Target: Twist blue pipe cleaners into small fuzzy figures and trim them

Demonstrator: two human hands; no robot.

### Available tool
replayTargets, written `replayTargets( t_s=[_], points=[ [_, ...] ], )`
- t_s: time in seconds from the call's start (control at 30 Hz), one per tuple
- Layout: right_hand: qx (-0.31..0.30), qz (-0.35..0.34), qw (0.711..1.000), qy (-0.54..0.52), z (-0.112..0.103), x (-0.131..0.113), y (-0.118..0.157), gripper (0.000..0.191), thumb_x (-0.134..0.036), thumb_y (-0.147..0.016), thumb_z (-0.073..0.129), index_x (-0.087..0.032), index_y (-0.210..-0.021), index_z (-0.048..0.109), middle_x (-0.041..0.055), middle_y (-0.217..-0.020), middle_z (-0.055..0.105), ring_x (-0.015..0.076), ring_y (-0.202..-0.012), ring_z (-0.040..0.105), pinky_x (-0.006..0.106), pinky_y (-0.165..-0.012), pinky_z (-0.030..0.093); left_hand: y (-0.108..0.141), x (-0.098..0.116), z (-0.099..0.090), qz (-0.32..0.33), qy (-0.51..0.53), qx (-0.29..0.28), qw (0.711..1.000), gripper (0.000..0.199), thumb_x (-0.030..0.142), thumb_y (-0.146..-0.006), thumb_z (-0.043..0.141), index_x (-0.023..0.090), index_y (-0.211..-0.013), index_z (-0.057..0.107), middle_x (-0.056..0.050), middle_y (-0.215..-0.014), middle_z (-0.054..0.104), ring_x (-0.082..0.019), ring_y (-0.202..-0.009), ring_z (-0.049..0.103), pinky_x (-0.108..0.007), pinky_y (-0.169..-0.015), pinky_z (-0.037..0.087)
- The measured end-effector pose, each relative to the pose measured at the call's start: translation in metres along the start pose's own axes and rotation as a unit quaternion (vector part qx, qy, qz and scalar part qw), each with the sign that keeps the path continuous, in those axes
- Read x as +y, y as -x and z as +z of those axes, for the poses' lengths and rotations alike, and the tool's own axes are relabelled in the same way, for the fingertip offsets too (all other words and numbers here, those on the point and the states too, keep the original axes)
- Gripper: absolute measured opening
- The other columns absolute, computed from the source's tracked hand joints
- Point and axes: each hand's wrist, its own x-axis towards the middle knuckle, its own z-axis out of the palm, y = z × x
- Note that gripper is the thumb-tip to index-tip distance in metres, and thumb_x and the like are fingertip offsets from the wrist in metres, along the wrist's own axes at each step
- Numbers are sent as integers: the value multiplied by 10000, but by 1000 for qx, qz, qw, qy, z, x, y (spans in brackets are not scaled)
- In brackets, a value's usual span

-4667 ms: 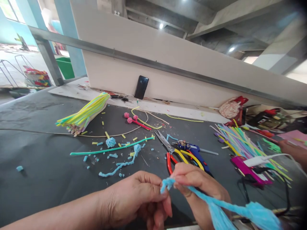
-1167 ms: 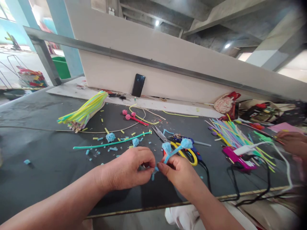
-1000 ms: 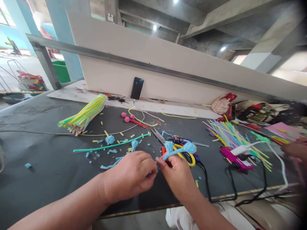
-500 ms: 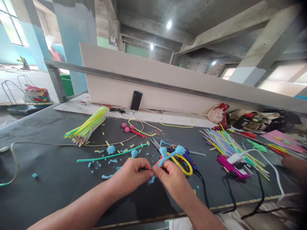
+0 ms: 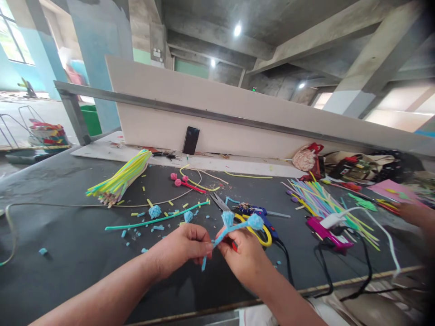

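Note:
Between my hands is a forked blue pipe cleaner stem (image 5: 217, 238) with two fluffy blue heads, leaning up to the right. My left hand (image 5: 190, 248) pinches its lower part, and a short tail pokes out below the fingers. My right hand (image 5: 246, 258) closes on the stem under the fork; its fingertips are partly hidden. Right behind it lie scissors with yellow handles (image 5: 267, 235) and a blue glue gun (image 5: 269, 225). Two more blue heads, one a round blue pompom (image 5: 154, 211), sit beyond my left hand beside a green pipe cleaner (image 5: 159, 220).
Blue and yellow clippings litter the dark table. A yellow-green pipe cleaner bundle (image 5: 124, 175) lies left, loose pastel pipe cleaners (image 5: 322, 203) right, near a magenta power strip (image 5: 328, 234) with cords. A phone (image 5: 191, 140) leans at the back. Another person's hand (image 5: 413, 213) is at far right.
The blue stem's lower tail has come into view below my left fingers, which now pinch the stem. The other person's hand at far right has moved up towards the coloured strips.

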Motion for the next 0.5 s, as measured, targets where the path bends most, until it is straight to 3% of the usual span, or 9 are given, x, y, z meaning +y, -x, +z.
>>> replayTargets(
  t_s=[0.1, 0.2, 0.27, 0.37, 0.43, 0.5],
  points=[
    [5, 35, 992, -122, 3, -1, 0, 110, -117, -724, 568, -192, -658, 615, 7, -647, 602, 160, -631, 533, 275, -607, 387, 1, 3, 1, -5, 28, 10, 1000, 198, 295, -692, 629, 129, -602, 567, 19, -547, 528, -92, -510, 461, -228, -543, 361],
    [-41, 78, 947, -309, -1, 1, 0, 63, -199, -735, 641, -181, -795, 628, -3, -716, 601, 133, -637, 520, 253, -604, 390, 1, 3, -1, 1, -6, 28, 1000, 199, 302, -714, 617, 130, -626, 570, 27, -551, 523, -90, -522, 466, -222, -545, 360],
    [-23, 100, 915, -389, -3, 5, 0, 142, -278, -740, 683, -171, -812, 623, -19, -691, 572, 102, -577, 476, 236, -561, 367, 0, 0, -3, 3, -53, 17, 998, 187, 293, -727, 608, 130, -641, 580, 24, -560, 528, -99, -545, 478, -220, -542, 358],
    [-4, 113, 901, -419, -4, 11, -1, 219, -350, -746, 692, -151, -709, 607, -40, -586, 518, 75, -487, 425, 227, -497, 327, -1, -2, -6, 26, -67, 5, 997, 174, 305, -757, 596, 132, -738, 609, 13, -643, 558, -101, -586, 494, -221, -564, 375],
    [-16, 113, 905, -410, -3, 13, -1, 230, -358, -742, 695, -149, -694, 611, -41, -564, 520, 74, -461, 435, 227, -477, 321, -2, 0, -6, 47, -31, 29, 998, 222, 291, -776, 584, 163, -956, 609, 10, -758, 587, -92, -603, 496, -226, -600, 398],
    [-26, 107, 907, -407, -2, 13, -1, 230, -363, -733, 698, -152, -694, 617, -35, -573, 538, 79, -454, 456, 229, -470, 336, -1, 3, -5, 48, 2, 6, 999, 349, 259, -780, 576, 200, -1124, 556, -10, -874, 608, -100, -639, 516, -241, -623, 424]
  ],
)
